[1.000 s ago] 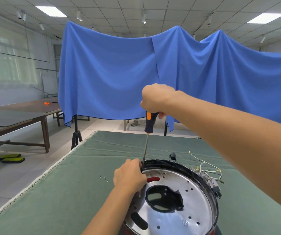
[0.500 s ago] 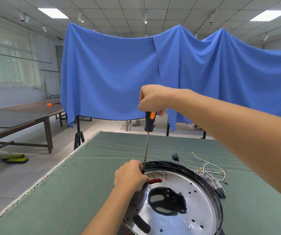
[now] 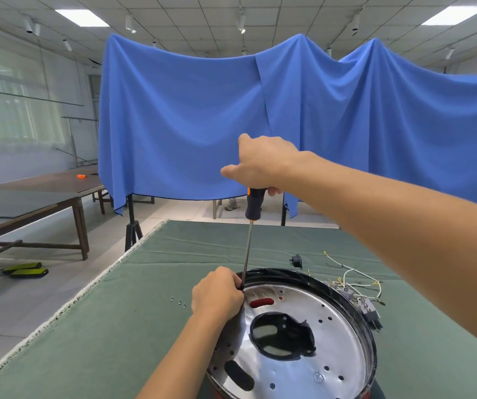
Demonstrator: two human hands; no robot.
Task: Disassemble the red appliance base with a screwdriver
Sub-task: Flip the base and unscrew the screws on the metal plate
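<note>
Comparing w/ 0.5 s ago: right hand has rotated on the handle, index finger and thumb now splayed left; left hand unchanged. Appliance base: round, shiny perforated metal plate w/ dark centre cutout, black rim, red body showing at bottom edge; sits on green table cover, nearest camera. Left fingers curled round screwdriver shaft at base's far-left rim. Right fingers grip black-orange handle top; shaft near upright. Three loose screws left of base, wires to the right.
</note>
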